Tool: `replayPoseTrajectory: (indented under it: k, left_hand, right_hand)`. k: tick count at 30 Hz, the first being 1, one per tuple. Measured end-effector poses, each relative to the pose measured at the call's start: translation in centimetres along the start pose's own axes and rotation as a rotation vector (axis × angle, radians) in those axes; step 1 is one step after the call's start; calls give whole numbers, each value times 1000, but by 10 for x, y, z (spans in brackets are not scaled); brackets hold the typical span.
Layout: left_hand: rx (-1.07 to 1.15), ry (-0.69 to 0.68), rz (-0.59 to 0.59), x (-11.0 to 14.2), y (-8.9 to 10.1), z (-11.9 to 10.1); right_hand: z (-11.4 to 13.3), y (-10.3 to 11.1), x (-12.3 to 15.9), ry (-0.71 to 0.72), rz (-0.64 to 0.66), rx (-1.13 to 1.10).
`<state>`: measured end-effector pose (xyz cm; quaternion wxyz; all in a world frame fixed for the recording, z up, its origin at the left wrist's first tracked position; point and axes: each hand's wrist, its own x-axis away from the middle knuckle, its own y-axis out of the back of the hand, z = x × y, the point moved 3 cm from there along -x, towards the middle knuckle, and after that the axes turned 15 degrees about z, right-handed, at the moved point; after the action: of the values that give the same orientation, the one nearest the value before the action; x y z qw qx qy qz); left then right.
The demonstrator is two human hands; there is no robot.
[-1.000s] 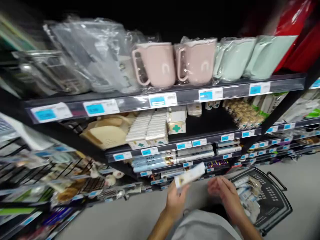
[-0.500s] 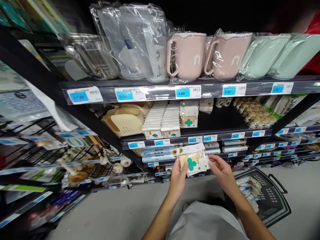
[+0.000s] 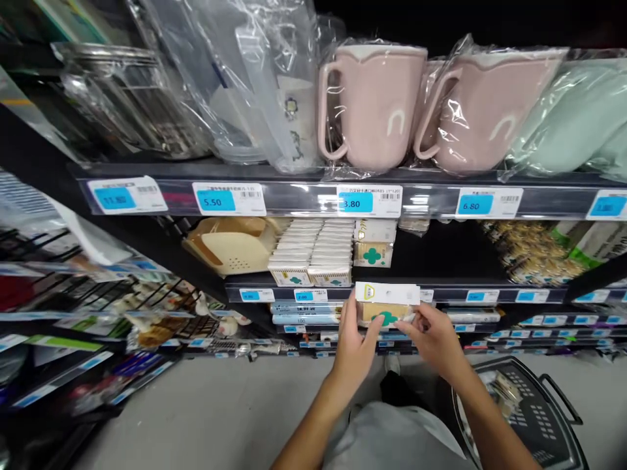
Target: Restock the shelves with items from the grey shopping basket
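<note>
Between both hands is a small flat packet [image 3: 388, 294] with a white header card and a green clover print on a beige front. My left hand [image 3: 356, 339] pinches its left side, thumb on the front. My right hand [image 3: 434, 336] grips the lower right edge, with fingers closed against it. What the packet contains I cannot make out. Just beyond, on the shelf, a similar clover packet [image 3: 373, 251] stands beside two tight rows of white packets [image 3: 313, 251].
Pink mugs [image 3: 379, 108] in clear plastic stand on the upper shelf, by clear jugs [image 3: 264, 91]. A beige plastic basket [image 3: 235, 245] sits left on the lower shelf. A dark shopping basket [image 3: 543, 411] holding goods is at my right. Wire racks [image 3: 171, 287] stand left.
The view has moved closer to the shelf. My hands have tilted the packet so its header shows more squarely, and my right hand has shifted to its lower edge.
</note>
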<state>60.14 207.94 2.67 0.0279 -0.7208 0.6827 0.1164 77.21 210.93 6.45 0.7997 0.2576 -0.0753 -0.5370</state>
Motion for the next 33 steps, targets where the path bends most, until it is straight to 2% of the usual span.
replayPoseTrajectory:
  k: [5, 7, 10, 14, 16, 21, 27, 33]
  left_hand:
    - [-316, -113, -147, -20, -8, -16]
    - [-414, -131, -103, -26, -15, -19]
    - [-512, -105, 42, -37, -26, -15]
    - [-711, -101, 94, -51, -30, -6]
    - [-851, -120, 91, -56, -29, -2]
    - [-1108, -165, 72, -65, -28, -1]
    - [-1212, -167, 93, -71, -32, -5]
    - [-1260, -165, 122, -71, -33, -6]
  right_hand:
    - [-25, 24, -52, -16, -95, -35]
    - [-34, 28, -74, -29, -75, -52]
    - [-43, 27, -101, -29, 10, -82]
    - [-46, 17, -125, 10, 85, -46]
    - [-47, 12, -131, 27, 89, 16]
    - [-57, 4, -134, 26, -26, 141]
    - [-60, 1, -130, -29, -115, 170]
    - [-63, 3, -131, -83, -86, 120]
